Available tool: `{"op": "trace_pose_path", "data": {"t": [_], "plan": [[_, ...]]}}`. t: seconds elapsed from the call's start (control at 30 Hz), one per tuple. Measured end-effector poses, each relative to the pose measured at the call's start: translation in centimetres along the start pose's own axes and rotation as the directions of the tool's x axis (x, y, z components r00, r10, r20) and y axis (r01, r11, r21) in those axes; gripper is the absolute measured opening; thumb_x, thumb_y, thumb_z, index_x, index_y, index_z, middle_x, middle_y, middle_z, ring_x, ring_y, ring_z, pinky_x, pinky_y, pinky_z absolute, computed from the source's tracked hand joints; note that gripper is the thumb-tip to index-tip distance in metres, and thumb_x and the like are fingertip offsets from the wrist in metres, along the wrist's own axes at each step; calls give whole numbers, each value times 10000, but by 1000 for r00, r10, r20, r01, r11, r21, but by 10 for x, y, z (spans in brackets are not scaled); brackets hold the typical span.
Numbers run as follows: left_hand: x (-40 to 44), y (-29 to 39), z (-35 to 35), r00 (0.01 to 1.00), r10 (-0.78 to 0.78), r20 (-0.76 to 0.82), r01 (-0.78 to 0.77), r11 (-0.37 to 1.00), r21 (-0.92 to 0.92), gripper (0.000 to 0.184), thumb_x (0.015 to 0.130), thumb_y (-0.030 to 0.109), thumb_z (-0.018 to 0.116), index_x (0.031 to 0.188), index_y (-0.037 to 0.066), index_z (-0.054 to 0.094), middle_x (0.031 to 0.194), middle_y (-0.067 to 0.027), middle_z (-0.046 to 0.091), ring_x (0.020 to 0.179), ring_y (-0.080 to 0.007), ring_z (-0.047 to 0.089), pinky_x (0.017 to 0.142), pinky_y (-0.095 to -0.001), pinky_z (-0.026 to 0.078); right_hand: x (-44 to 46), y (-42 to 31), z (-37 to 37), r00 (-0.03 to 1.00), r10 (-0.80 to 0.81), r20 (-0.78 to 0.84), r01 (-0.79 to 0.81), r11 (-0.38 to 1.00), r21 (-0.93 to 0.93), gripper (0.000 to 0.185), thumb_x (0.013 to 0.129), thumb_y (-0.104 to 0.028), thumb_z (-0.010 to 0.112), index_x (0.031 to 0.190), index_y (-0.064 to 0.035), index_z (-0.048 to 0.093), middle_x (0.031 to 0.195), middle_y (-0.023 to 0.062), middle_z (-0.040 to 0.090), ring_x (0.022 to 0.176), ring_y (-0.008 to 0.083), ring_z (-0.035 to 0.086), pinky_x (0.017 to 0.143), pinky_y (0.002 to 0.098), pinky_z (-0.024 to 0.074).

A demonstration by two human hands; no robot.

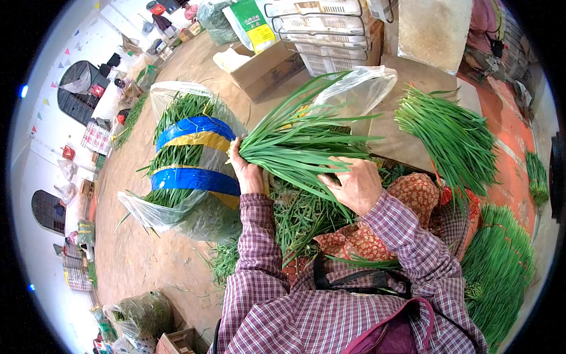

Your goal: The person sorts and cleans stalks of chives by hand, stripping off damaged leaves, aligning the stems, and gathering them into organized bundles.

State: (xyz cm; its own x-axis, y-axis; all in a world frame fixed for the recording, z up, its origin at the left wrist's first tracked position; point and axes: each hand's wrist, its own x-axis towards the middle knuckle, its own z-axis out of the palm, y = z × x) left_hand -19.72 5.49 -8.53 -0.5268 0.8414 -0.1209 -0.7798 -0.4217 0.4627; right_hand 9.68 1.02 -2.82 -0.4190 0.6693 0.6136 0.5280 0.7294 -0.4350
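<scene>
My left hand (pixel 247 171) is closed round the pale cut ends of a bunch of garlic chives (pixel 300 138), whose long flat green leaves fan out to the right. My right hand (pixel 356 184) is at the leafy side of that bunch, thumb and fingers bent together on some leaves. Loose chive leaves (pixel 306 218) lie in a heap below the bunch, by my lap. On the right, another sheaf of chives (pixel 448 135) rests near a board, with a larger tied sheaf (pixel 501 265) lower down.
Left of my hands stands a clear plastic bag (pixel 194 215) of greens, ringed by blue and yellow bands (pixel 197 177). Farther back are a cardboard box (pixel 268 74) and stacked white crates (pixel 330 35). A filled bag (pixel 144 312) sits at the lower left.
</scene>
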Motion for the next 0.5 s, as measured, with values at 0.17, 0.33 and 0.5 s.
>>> {"op": "trace_pose_path", "data": {"t": [0.17,0.33,0.5], "plan": [[-7,-1,6,1000,28,-10,-28,999,33,113,796,109,646,881,34,632,889,-81,669,863,-256,632,843,-429,511,2,1,5,999,-32,-15,32,1000,-2,212,776,-272,690,877,-88,660,712,60,621,610,242,628,540,374,509],[2,-1,0,996,83,-11,-83,995,53,166,810,160,632,899,21,616,899,-103,646,882,-277,611,850,-440,499,2,0,8,996,-80,46,82,995,-51,158,775,-256,654,820,-104,649,649,57,592,553,243,601,510,369,496],[-14,14,25,977,117,180,-123,992,23,151,812,161,650,894,44,603,862,-88,639,850,-239,616,844,-434,499,-34,24,2,917,-67,392,125,984,-124,176,836,-230,523,710,-120,577,477,7,459,421,127,469,398,334,381]]}}
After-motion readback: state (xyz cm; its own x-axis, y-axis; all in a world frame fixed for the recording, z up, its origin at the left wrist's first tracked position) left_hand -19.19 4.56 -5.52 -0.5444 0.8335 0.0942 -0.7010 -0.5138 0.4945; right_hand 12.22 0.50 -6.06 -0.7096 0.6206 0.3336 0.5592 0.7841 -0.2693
